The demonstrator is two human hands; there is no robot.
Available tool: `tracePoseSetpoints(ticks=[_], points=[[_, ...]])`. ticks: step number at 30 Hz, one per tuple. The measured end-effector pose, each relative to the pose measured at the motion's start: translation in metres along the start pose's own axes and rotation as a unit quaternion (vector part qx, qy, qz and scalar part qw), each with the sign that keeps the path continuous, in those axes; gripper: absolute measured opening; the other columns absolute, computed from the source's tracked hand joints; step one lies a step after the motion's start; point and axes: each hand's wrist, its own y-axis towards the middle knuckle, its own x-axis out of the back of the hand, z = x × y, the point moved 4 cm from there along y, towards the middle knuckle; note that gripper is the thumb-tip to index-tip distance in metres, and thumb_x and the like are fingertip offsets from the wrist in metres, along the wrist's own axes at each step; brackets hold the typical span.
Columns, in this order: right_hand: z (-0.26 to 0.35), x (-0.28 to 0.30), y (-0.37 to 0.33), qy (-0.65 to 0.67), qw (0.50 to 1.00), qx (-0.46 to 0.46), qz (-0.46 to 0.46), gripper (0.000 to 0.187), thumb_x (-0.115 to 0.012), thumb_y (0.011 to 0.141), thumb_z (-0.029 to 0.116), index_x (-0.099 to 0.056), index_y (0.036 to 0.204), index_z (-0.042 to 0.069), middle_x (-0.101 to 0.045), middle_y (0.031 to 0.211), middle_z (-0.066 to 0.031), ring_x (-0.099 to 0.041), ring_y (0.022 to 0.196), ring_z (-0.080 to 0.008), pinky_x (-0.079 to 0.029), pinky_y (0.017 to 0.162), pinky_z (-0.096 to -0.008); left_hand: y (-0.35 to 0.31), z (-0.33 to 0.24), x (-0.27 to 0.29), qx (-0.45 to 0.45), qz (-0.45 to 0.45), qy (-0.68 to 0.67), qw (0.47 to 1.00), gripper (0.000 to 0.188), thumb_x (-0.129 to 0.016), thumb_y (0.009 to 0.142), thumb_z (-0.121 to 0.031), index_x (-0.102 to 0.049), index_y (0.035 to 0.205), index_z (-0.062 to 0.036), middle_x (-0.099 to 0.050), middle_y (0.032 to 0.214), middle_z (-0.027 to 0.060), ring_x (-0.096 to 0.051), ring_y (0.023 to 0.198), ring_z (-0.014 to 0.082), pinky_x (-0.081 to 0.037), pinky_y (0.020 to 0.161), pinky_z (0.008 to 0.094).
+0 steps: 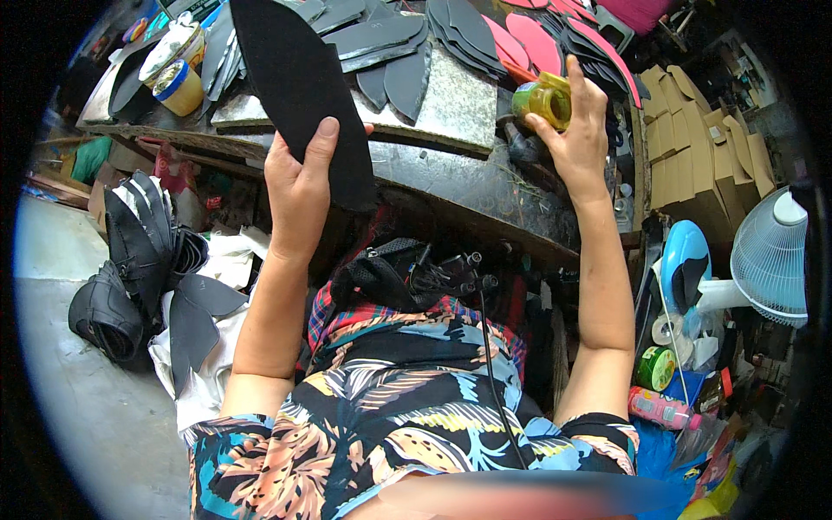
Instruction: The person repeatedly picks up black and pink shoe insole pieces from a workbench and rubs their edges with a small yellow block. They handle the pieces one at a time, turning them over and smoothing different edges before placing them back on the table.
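My left hand (299, 186) is closed on a long black insole (299, 87), thumb flat on its face. The insole stands upright above the near edge of the workbench (433, 195). In my right hand (574, 130) is a small glass jar (530, 101) with a yellowish smear inside, tilted so that its open mouth faces right. My thumb touches the jar's near side, and my index finger points up beyond it. Dark grey insoles (381, 43) lie in overlapping stacks on a pale slab (464, 113) behind both hands. Pink insoles (533, 42) lie beyond the jar.
A blue-lidded tub (179, 87) stands at the bench's left. Folded cardboard pieces (693, 130) are stacked at the right, above a blue and white fan (770, 256). Rolled black material (130, 277) lies at the left. A cable (490, 364) hangs down my front.
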Motion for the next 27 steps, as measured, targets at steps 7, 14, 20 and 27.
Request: tracePoseSetpoints(ticks=[7,14,20,27], points=[[0.019,0.006,-0.021,0.005,0.999,0.02,-0.03,0.105,-0.087,0.067,0.023,-0.03,0.155,0.025,-0.046,0.124,-0.0095,-0.053,0.113,-0.0281,-0.053,0.09,-0.0393,-0.011,0.002,-0.01,-0.004,0.016,0.006,1.0,0.024,-0.054,0.101,-0.015,-0.055,0.117,0.0036,-0.072,0.099,0.0208,-0.07,0.078,0.0198,-0.057,0.064,0.0287],[0.019,0.002,-0.022,-0.033,0.999,0.025,-0.034,0.112,-0.092,0.06,0.032,-0.03,0.153,0.029,-0.044,0.122,-0.0056,-0.056,0.106,-0.0219,-0.058,0.088,-0.0337,-0.018,0.005,-0.014,0.026,0.019,0.004,0.999,0.026,-0.055,0.098,-0.014,-0.055,0.117,0.0055,-0.071,0.1,0.0222,-0.07,0.077,0.0217,-0.057,0.065,0.0305],[0.021,0.013,-0.033,0.011,0.999,0.02,-0.035,0.108,-0.089,0.067,0.031,-0.026,0.155,0.025,-0.045,0.128,-0.0077,-0.057,0.11,-0.0237,-0.057,0.09,-0.0344,-0.018,0.001,-0.004,0.07,0.004,-0.042,0.997,0.032,-0.057,0.093,-0.013,-0.053,0.118,0.0053,-0.07,0.097,0.0248,-0.071,0.082,0.0276,-0.059,0.068,0.0356],[0.029,0.034,-0.054,0.127,0.991,-0.041,-0.007,0.087,-0.08,0.079,0.03,-0.036,0.152,0.015,-0.055,0.127,-0.0106,-0.06,0.107,-0.0228,-0.054,0.089,-0.0346,-0.016,-0.002,0.015,0.095,-0.038,-0.074,0.992,0.034,-0.059,0.085,-0.006,-0.051,0.117,0.0045,-0.067,0.098,0.0224,-0.071,0.085,0.03,-0.06,0.072,0.0373]])
